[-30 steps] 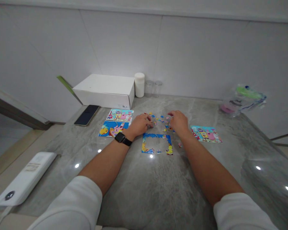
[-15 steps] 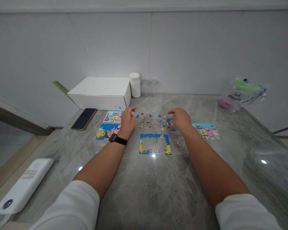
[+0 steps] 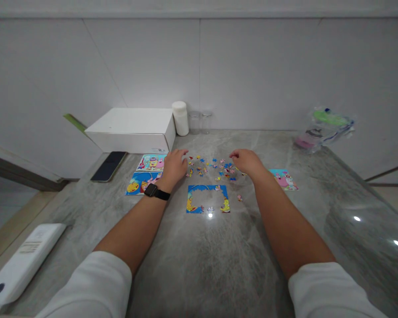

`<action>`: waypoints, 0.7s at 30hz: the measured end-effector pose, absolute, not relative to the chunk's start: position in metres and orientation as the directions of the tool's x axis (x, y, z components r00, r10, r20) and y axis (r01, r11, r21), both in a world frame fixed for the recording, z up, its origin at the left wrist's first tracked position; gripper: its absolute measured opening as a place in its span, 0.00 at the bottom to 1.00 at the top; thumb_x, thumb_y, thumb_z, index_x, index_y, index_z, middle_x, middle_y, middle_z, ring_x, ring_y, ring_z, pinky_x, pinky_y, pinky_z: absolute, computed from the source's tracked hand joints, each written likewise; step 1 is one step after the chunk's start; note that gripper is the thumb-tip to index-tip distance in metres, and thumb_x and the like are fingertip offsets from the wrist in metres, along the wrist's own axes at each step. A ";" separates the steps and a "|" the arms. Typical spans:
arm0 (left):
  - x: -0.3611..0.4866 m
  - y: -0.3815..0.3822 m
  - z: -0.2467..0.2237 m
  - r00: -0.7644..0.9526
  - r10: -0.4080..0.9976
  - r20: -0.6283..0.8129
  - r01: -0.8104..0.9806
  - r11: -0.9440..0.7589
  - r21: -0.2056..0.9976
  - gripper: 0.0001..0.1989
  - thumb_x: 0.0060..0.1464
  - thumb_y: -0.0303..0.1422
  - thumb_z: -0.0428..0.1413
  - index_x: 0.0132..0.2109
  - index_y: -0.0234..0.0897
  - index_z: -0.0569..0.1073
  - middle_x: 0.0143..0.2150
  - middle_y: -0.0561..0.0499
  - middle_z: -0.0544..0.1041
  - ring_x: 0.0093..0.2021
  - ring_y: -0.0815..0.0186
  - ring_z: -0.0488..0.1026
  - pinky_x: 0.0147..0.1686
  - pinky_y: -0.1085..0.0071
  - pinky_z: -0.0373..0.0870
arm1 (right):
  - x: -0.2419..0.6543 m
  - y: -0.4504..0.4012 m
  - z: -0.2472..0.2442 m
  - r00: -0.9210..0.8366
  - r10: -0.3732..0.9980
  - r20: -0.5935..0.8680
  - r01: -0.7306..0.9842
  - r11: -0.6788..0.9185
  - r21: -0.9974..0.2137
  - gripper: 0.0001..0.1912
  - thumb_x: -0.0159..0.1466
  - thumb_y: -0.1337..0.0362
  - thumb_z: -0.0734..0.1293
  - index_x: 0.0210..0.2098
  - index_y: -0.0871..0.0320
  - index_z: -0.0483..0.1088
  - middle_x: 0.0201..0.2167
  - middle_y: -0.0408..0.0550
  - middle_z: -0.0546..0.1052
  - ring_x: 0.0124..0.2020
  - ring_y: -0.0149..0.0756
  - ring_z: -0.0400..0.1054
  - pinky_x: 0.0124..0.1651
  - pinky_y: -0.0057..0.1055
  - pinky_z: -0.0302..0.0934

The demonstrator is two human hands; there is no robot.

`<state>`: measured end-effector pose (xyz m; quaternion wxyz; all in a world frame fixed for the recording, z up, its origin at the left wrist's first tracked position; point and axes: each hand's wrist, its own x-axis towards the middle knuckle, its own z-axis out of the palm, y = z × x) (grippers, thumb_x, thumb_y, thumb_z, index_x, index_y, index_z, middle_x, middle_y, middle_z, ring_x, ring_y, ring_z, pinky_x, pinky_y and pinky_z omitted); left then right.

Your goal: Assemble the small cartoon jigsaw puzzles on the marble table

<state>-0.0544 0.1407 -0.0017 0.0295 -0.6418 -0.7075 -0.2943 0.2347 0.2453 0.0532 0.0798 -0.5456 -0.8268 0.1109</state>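
My left hand (image 3: 175,166), with a black watch (image 3: 151,190) on its wrist, hovers at the left edge of several loose jigsaw pieces (image 3: 226,167). Its fingers reach rightward, partly apart, and nothing shows in them. On the right of the pieces, my right hand (image 3: 248,161) has its fingers drawn together; what they hold, if anything, is hidden. Nearer to me lies a partly joined puzzle border (image 3: 189,194), blue and yellow, with a bare middle and gaps along its lower edge. One stray jigsaw piece (image 3: 239,198) rests to its right.
Picture cards (image 3: 136,183) lie left of my left hand, and another picture card (image 3: 287,180) is partly behind my right arm. A phone (image 3: 109,166), white box (image 3: 129,142), white bottle (image 3: 180,118), clear cups (image 3: 206,123), plastic bag (image 3: 321,130) and white power bank (image 3: 28,260) surround them.
The view has turned slightly right. My right hand has shifted a little right relative to the pieces, covering more of the right-hand card. The puzzle border looks the same.
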 end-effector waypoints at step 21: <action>-0.070 0.219 0.030 0.005 1.000 0.003 0.961 -0.006 0.275 0.05 0.45 0.31 0.65 0.32 0.38 0.79 0.32 0.49 0.81 0.34 0.62 0.74 0.37 0.69 0.70 | 0.241 0.234 0.088 -0.372 0.916 0.151 0.839 0.401 -0.368 0.18 0.70 0.65 0.63 0.51 0.57 0.83 0.52 0.53 0.84 0.55 0.45 0.77 0.60 0.36 0.66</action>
